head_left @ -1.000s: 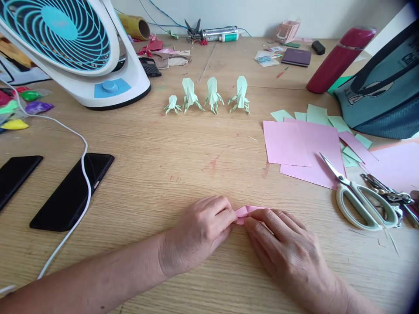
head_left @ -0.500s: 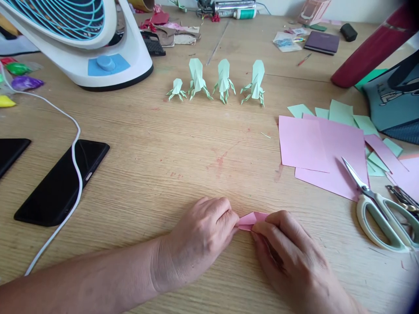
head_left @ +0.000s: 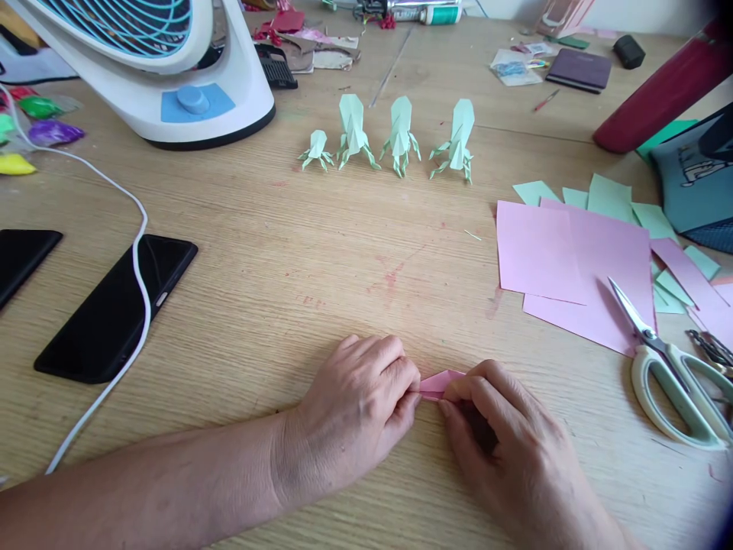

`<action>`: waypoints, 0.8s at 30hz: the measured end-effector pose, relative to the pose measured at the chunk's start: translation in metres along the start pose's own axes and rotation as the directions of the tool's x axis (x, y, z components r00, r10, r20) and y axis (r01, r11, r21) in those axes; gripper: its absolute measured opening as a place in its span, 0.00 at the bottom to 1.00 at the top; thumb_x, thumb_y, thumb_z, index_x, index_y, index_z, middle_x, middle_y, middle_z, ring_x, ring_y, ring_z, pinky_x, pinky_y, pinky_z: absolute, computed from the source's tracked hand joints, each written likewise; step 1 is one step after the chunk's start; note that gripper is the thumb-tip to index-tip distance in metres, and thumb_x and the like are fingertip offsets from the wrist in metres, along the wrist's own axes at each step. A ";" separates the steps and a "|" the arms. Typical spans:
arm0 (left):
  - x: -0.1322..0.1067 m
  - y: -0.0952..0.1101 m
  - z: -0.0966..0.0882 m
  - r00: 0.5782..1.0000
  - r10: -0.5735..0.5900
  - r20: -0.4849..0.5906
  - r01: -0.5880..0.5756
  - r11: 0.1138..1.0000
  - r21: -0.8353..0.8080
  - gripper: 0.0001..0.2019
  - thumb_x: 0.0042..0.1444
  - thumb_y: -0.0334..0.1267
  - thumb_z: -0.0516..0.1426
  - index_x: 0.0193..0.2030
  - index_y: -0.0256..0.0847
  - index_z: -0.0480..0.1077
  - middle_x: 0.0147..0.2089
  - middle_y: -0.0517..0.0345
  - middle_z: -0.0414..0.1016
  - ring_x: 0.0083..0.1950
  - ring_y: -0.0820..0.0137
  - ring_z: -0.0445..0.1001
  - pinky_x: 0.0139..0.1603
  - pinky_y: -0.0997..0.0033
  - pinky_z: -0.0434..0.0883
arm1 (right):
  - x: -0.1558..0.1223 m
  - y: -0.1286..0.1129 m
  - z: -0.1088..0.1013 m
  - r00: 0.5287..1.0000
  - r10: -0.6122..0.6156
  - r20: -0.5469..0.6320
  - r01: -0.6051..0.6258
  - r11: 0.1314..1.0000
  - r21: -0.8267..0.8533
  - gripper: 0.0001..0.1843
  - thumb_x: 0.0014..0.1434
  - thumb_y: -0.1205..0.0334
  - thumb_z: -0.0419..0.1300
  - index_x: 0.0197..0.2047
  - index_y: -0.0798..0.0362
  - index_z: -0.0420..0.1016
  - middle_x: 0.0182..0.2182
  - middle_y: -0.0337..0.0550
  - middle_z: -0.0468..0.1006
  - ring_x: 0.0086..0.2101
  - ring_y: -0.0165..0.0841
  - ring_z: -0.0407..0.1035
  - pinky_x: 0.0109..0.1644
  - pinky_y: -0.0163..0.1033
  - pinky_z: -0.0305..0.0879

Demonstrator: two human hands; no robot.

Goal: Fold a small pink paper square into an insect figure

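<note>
Pinching the paper (head_left: 436, 383) by its left end, the left hand (head_left: 363, 399) stays put toward the table's (head_left: 275, 321) near edge; the right hand (head_left: 512, 439), flatter a second ago, now pinches farther right, seemingly shaping, not pressing.

Both grips pinch a strip of folded pink paper (head_left: 438, 383) low over the desk (head_left: 286, 305), the left grip (head_left: 358, 405) at one end, the right grip (head_left: 509, 443) at the other, the folds showing between them. Beyond, four green paper figures (head_left: 352, 128) stand in a row, the leftmost smallest. A fan (head_left: 243, 84) stands to their left; nearer, a white cord (head_left: 140, 275) crosses a phone (head_left: 95, 328). At right, scissors (head_left: 658, 348) rest their blades on pink sheets (head_left: 538, 248), with green scraps (head_left: 610, 197) alongside.
</note>
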State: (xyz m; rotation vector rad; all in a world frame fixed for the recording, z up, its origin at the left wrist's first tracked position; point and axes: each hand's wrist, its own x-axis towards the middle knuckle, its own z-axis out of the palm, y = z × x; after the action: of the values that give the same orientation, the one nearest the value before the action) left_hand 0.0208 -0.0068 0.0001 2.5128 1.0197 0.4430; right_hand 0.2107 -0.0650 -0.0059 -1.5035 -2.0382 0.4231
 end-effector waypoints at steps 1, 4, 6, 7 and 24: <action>0.000 0.001 0.000 1.000 -0.006 -0.001 0.006 1.000 -0.002 0.07 0.63 0.31 0.56 0.33 0.38 0.70 0.34 0.58 0.69 0.36 0.66 0.68 0.38 0.63 0.62 | 0.000 0.000 0.000 1.000 0.000 0.001 0.000 1.000 -0.005 0.07 0.65 0.69 0.56 0.36 0.52 0.71 0.28 0.40 0.68 0.27 0.31 0.65 0.29 0.36 0.62; 0.001 0.002 0.000 1.000 -0.022 -0.001 0.022 1.000 -0.001 0.06 0.61 0.30 0.56 0.32 0.38 0.69 0.34 0.57 0.69 0.36 0.66 0.67 0.38 0.63 0.62 | 0.001 0.000 0.000 1.000 0.002 0.013 -0.002 1.000 -0.017 0.07 0.65 0.68 0.56 0.34 0.52 0.70 0.27 0.40 0.67 0.27 0.31 0.64 0.28 0.36 0.60; 0.002 0.003 0.001 0.999 -0.033 -0.006 0.033 0.999 0.003 0.06 0.59 0.29 0.56 0.31 0.39 0.68 0.34 0.58 0.69 0.36 0.66 0.67 0.38 0.63 0.62 | 0.001 0.000 0.000 1.000 0.011 0.022 -0.010 1.000 -0.025 0.08 0.66 0.67 0.56 0.33 0.51 0.69 0.27 0.39 0.67 0.26 0.31 0.64 0.28 0.36 0.59; 0.002 0.003 0.001 0.999 -0.039 -0.008 0.039 0.999 0.004 0.05 0.58 0.28 0.56 0.31 0.39 0.68 0.34 0.58 0.69 0.36 0.66 0.67 0.38 0.63 0.62 | 0.001 -0.001 0.000 1.000 0.015 0.027 -0.014 0.999 -0.030 0.08 0.66 0.67 0.55 0.33 0.51 0.68 0.27 0.39 0.67 0.26 0.31 0.63 0.28 0.36 0.59; 0.006 0.003 -0.001 0.997 -0.075 0.014 0.073 0.995 0.066 0.06 0.50 0.25 0.53 0.29 0.41 0.63 0.34 0.56 0.68 0.34 0.65 0.65 0.37 0.63 0.62 | 0.001 -0.001 0.001 0.999 0.013 0.052 -0.016 0.999 0.051 0.09 0.66 0.72 0.53 0.38 0.50 0.71 0.29 0.40 0.69 0.29 0.32 0.65 0.32 0.38 0.59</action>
State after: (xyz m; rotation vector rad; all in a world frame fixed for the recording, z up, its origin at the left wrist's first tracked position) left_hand 0.0262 -0.0042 0.0031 2.5214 1.1341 0.3726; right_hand 0.2088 -0.0646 -0.0062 -1.4916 -2.0417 0.5209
